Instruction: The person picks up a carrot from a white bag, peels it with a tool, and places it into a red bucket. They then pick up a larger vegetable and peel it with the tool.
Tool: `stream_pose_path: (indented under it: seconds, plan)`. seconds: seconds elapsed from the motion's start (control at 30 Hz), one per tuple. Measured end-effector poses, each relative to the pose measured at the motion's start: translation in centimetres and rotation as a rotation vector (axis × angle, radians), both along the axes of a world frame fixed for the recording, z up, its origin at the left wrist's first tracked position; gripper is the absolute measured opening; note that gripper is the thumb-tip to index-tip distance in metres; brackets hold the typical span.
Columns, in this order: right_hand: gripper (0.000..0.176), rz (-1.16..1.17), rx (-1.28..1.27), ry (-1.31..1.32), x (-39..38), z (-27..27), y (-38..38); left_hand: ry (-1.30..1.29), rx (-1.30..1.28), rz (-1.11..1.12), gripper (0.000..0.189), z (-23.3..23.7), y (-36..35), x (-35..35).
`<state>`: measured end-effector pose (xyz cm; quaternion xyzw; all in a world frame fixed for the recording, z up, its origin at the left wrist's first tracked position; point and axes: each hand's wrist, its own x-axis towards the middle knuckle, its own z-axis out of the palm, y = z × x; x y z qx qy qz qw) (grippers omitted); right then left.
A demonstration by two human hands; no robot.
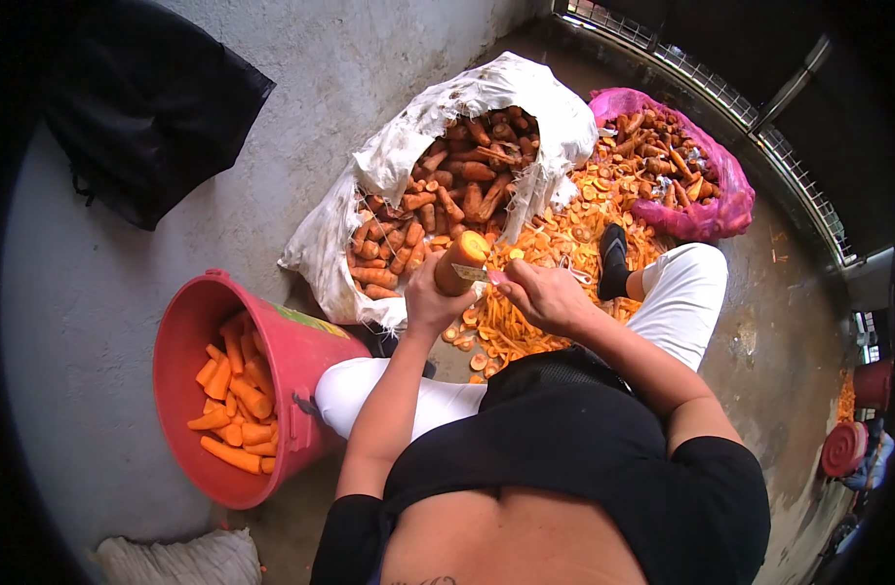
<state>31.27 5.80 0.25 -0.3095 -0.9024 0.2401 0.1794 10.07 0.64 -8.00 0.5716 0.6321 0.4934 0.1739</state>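
Note:
My left hand (432,303) is wrapped around a thick carrot (461,259), its cut orange end facing up and its side still brown-skinned. In my right hand (549,296) is a peeler (488,277) with a pinkish handle, its flat metal part lying against the carrot's side just below the cut end. Both hands meet above the floor in front of my lap. Behind them lies a torn white sack (323,232) of unpeeled carrots (479,174). Orange peelings (522,330) and round cut ends are heaped under my right hand.
A red bucket (179,380) of peeled carrots (235,395) tilts beside my left knee. A pink bag (709,216) of carrot scraps stands beyond the heap. Black cloth (155,107) hangs on the left wall; a pale sack (179,561) lies at bottom left.

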Motion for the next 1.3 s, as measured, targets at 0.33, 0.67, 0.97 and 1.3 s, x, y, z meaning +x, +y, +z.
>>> stream_pose_path:
  seconds: [0.33,0.67,0.97,1.3]
  plan:
    - [0.028,-0.060,-0.037,-0.060,-0.3,-0.8,0.8,0.050,-0.066,0.017,0.047,1.3,-0.1,0.5]
    - [0.034,-0.080,-0.045,-0.164,-0.5,-0.8,2.7,-0.064,-0.237,-0.047,0.053,1.6,-0.5,0.7]
    - [0.041,-0.073,-0.065,-0.188,-0.2,-2.5,3.9,-0.023,-0.273,-0.018,0.052,1.1,-0.3,0.9]
    - [0.045,-0.010,-0.168,-0.233,-0.3,-2.7,5.3,-0.074,-0.346,-0.019,0.056,-0.3,0.0,0.7]
